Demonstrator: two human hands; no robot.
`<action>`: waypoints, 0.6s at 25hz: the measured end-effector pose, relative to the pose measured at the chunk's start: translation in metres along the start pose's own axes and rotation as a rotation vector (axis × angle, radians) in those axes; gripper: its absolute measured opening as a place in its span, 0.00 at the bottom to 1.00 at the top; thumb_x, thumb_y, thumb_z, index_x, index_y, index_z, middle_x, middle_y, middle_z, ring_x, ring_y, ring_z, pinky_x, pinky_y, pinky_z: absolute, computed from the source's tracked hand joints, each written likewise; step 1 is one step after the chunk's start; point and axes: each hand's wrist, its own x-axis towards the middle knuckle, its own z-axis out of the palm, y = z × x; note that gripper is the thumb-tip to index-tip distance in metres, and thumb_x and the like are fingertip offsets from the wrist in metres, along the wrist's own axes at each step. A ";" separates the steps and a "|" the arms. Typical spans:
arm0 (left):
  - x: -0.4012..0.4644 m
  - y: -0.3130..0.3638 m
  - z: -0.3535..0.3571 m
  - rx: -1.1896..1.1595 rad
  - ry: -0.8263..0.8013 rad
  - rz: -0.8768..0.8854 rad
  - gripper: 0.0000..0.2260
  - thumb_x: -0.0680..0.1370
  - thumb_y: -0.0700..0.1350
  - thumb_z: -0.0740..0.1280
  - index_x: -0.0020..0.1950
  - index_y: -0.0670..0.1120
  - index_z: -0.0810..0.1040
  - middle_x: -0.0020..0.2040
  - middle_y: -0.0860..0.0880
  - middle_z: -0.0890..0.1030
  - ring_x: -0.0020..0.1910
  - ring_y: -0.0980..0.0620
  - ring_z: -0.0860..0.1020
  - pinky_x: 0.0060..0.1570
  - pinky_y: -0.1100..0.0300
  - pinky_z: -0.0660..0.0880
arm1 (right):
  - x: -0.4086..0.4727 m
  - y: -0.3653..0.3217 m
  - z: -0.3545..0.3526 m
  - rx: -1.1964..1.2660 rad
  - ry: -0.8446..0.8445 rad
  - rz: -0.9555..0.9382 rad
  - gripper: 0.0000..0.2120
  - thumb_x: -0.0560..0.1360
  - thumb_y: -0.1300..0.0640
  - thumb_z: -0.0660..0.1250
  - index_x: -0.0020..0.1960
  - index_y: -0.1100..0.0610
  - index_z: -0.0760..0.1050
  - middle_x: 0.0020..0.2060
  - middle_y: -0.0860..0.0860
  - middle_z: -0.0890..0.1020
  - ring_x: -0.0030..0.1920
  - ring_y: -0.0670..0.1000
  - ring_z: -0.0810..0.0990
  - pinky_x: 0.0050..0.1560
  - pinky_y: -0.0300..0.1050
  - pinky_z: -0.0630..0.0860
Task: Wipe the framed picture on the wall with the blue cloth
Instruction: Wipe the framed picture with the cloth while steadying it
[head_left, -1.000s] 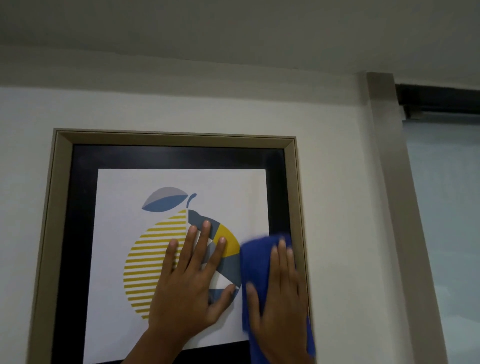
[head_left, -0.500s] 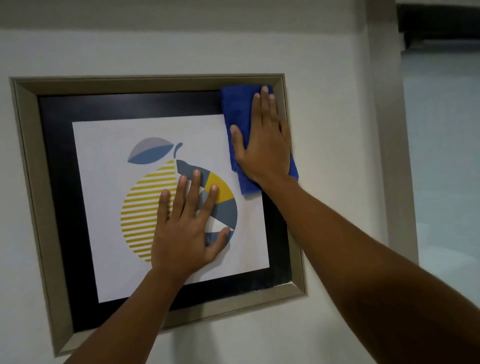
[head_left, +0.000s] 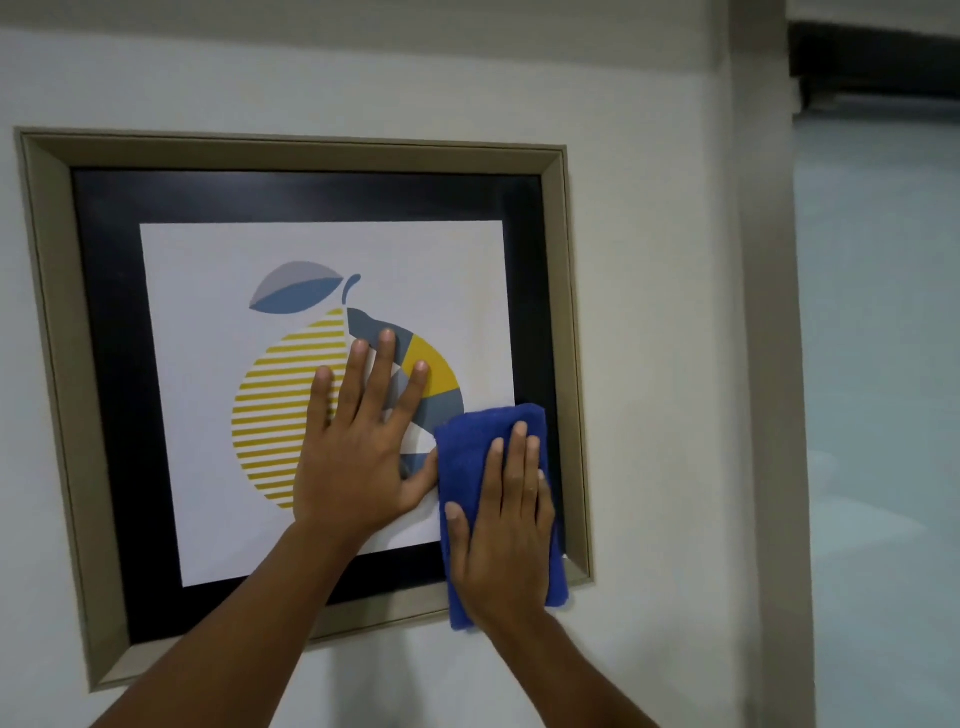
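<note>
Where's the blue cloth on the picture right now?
The blue cloth is at the framed picture's lower right corner, pressed flat under the right hand, just right of the left hand.

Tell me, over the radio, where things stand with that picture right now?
Left hand flat on the print, bracing. Right hand presses blue cloth on the framed picture, lower right corner. Nothing in the way.

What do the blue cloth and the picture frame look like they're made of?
Blue cloth: soft napped fabric, likely microfibre or terry; fuzzy matte surface, rounded folded edge. Picture frame: smooth matte beige moulding with mitred corners, painted wood or plastic; cannot tell which.
</note>
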 end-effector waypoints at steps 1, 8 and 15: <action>-0.001 -0.001 0.000 0.005 0.005 0.000 0.39 0.78 0.70 0.50 0.83 0.49 0.53 0.84 0.41 0.51 0.83 0.40 0.49 0.80 0.40 0.45 | -0.002 0.008 0.000 -0.010 -0.002 -0.083 0.32 0.82 0.41 0.46 0.80 0.56 0.44 0.79 0.55 0.51 0.78 0.57 0.51 0.74 0.53 0.55; -0.001 -0.002 -0.002 0.003 0.028 -0.002 0.36 0.79 0.67 0.53 0.82 0.50 0.55 0.84 0.41 0.53 0.83 0.40 0.51 0.80 0.40 0.48 | 0.024 0.048 -0.015 0.040 0.019 -0.395 0.26 0.83 0.48 0.51 0.79 0.54 0.53 0.78 0.58 0.52 0.78 0.58 0.54 0.66 0.59 0.66; -0.002 -0.001 0.000 -0.016 0.057 -0.006 0.35 0.79 0.67 0.55 0.82 0.49 0.58 0.83 0.42 0.55 0.83 0.40 0.52 0.80 0.39 0.50 | 0.208 -0.009 -0.049 0.092 0.279 -0.314 0.26 0.77 0.60 0.62 0.74 0.58 0.66 0.75 0.62 0.64 0.75 0.61 0.62 0.65 0.54 0.66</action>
